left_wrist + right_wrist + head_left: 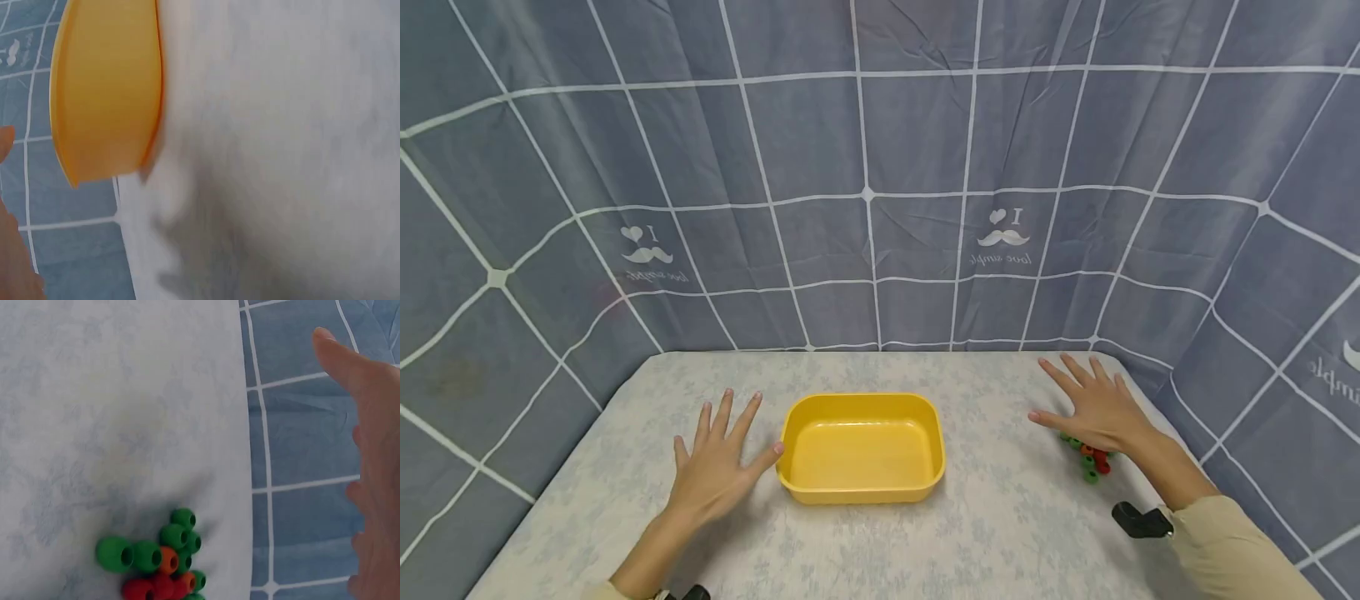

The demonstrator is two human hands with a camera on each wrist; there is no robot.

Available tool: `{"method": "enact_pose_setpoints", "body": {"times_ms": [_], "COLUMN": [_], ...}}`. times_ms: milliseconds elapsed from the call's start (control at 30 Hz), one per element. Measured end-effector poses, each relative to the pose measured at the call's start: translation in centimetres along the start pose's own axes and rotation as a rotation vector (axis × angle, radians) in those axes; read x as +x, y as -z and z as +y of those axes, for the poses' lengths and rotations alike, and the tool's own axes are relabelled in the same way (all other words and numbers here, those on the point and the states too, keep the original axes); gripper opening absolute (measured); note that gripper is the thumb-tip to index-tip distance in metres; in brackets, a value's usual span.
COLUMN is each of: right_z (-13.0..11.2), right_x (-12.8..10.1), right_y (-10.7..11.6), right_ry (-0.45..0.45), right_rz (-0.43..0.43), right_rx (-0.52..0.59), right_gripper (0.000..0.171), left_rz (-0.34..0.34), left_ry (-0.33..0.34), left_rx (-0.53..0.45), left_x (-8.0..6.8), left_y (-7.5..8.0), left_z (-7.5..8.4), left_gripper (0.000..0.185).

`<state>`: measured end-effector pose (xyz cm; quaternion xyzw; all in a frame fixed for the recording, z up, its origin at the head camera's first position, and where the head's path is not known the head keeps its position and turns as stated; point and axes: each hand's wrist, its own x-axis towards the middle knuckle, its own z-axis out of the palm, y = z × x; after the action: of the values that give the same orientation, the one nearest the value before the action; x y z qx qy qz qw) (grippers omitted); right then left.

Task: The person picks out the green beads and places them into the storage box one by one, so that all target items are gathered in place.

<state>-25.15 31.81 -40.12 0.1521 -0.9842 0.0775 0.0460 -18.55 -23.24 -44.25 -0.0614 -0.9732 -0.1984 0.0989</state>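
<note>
A yellow rectangular tub (861, 492) with rounded corners sits on the table, nothing inside it. My left hand (711, 475) hovers palm down at the tub's left side, fingers spread, thumb tip overlapping the rim in the head view. My right hand (1097, 408) is spread above a cluster of green, orange and red beads (1102, 461), partly covering them from above. In the right wrist view the round beads (147, 556) show holes through them and lie bunched together, below and apart from the hand. Neither hand holds anything.
A pale table cloth (985, 542) with a faint blue pattern covers the table. Grey-blue curtains (917, 242) with white grid lines stand at the back and both sides. Black wrist straps or mounts (1141, 522) show at the sleeves.
</note>
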Motion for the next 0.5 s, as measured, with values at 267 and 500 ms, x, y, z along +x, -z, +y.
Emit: {"method": "enact_pose_setpoints", "body": {"times_ms": [267,500], "right_z": [1.6,4.0], "right_x": [-1.4,-2.7], "right_y": [0.0,-0.8], "right_ry": [-0.011,-0.014], "right_rz": [-0.016,0.005], "right_rx": [0.049,0.112], "right_gripper": [0.096,0.097], "left_rz": [-0.041,-0.051], "left_ry": [0.029,0.058], "left_rx": [-0.155,-0.378], "left_x": [-0.8,-1.0], "left_y": [-0.5,-1.7], "left_z": [1.7,2.7], "left_gripper": [0.093,0.113]}}
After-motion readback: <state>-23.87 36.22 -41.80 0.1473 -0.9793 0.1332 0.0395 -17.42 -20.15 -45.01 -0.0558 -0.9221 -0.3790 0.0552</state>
